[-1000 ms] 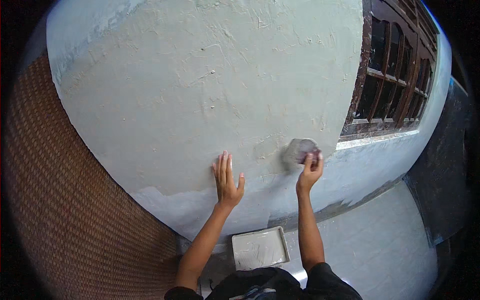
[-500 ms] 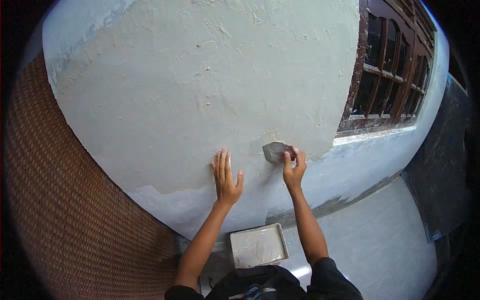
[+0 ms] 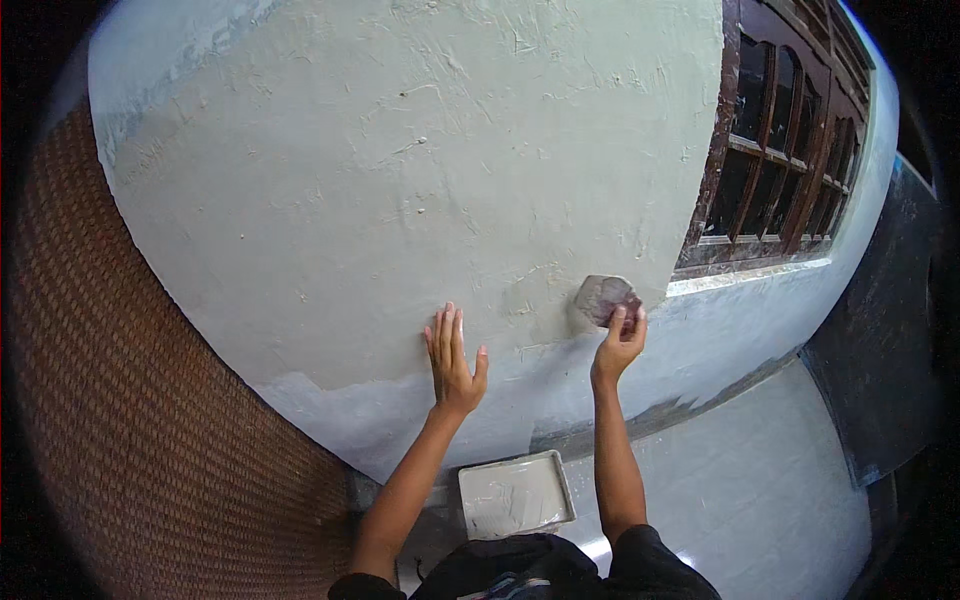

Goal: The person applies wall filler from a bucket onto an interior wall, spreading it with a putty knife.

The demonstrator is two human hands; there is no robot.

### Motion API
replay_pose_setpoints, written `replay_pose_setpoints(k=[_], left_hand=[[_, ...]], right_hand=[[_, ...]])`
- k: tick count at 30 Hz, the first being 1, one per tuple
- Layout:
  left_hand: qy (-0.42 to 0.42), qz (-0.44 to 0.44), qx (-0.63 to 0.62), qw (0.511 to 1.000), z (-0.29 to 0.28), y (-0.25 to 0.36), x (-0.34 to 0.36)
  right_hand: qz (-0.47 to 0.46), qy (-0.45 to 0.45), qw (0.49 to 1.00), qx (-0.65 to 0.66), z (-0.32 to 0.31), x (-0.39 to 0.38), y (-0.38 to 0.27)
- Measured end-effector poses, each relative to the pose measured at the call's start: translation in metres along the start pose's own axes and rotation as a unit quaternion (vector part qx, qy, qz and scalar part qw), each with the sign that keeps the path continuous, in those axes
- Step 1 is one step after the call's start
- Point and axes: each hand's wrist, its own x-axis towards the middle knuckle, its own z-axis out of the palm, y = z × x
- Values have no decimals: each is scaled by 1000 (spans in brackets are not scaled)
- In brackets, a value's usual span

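My left hand [image 3: 455, 365] rests with its fingers stretched out against the wall [image 3: 350, 230], which is coated in pale grey-beige plaster. To its right, my right hand [image 3: 622, 345] is closed round the dark handle of a putty knife [image 3: 605, 298]. The knife's broad, smeared blade lies at the wall, a little left of the window's lower corner. Rough ridges and small lumps mark the coating above both hands. Below them, the wall is whitish blue without that coating.
A shallow tray of pale putty [image 3: 512, 497] stands low between my forearms. A brown woven panel [image 3: 180, 400] runs along the left. At the upper right is a brown wooden window [image 3: 775, 140] with a white sill. A dark board [image 3: 875, 320] leans at far right, beside the shiny grey floor [image 3: 740, 480].
My right hand has moved the putty knife to the right, toward the window corner, and turned the blade. My left hand has stayed in nearly the same place.
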Motion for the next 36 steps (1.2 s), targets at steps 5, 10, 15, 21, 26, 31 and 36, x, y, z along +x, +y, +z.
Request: replay_pose_setpoints(k=[5, 10, 15, 21, 26, 31, 36], left_hand=[[-6, -6, -13, 1000, 3, 2, 2], [3, 0, -9, 1000, 1, -2, -1], [-2, -2, -12, 1000, 5, 0, 5], [4, 2, 5, 1000, 3, -5, -1], [-5, 0, -3, 1000, 5, 0, 0], [-7, -2, -5, 1000, 3, -2, 1], [0, -1, -26, 1000, 7, 4, 3]], right_hand=[[-161, -187, 945, -217, -8, -6, 13], [9, 8, 1000, 12, -9, 4, 12], [-124, -155, 957, -212, -18, 0, 23], [5, -18, 1000, 16, -15, -3, 7], [-49, -124, 974, -183, -21, 5, 26], [-13, -65, 997, 37, -3, -2, 9], [-62, -69, 994, -64, 8, 11, 1]])
